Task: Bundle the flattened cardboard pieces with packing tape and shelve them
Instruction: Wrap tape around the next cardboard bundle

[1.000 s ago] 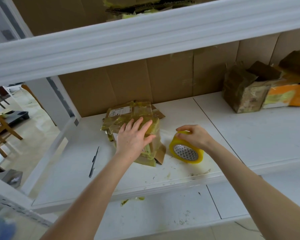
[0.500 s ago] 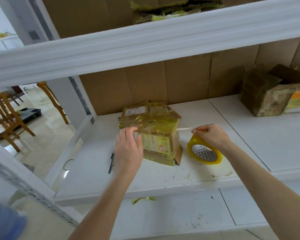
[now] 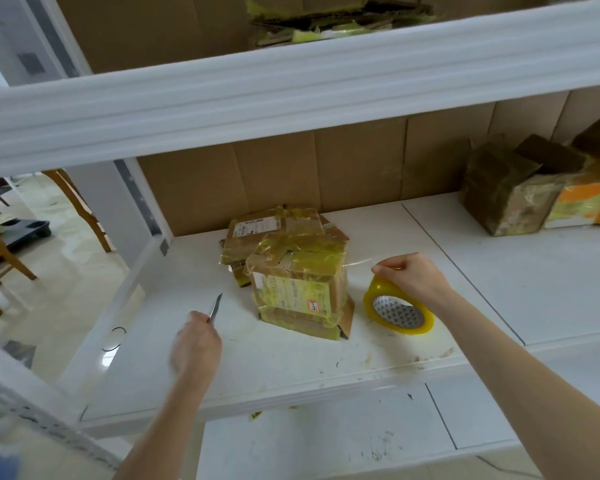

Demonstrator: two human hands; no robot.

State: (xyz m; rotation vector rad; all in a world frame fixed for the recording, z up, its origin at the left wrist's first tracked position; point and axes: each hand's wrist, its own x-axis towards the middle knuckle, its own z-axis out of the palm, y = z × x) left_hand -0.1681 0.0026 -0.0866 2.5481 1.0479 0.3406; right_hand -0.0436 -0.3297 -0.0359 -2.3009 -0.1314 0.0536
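You are gripping a thin blade (image 3: 215, 308) in your left hand (image 3: 196, 344), and your right hand (image 3: 409, 282) is curling over the tape roll (image 3: 397, 313). The cardboard bundle (image 3: 298, 282) is sitting between your hands, a tape strand (image 3: 359, 262) running from it to the roll. You are best holding that strand taut, slicing close to the bundle and away from your right fingers.

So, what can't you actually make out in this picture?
All in the head view:
The left hand is motion-blurred; the thin tool it holds may be a knife or a pen.
Label print on the cardboard bundle: too small.
The top-shelf cardboard: cut by the upper edge and the shelf beam.
The tape roll: top hidden under the right hand.
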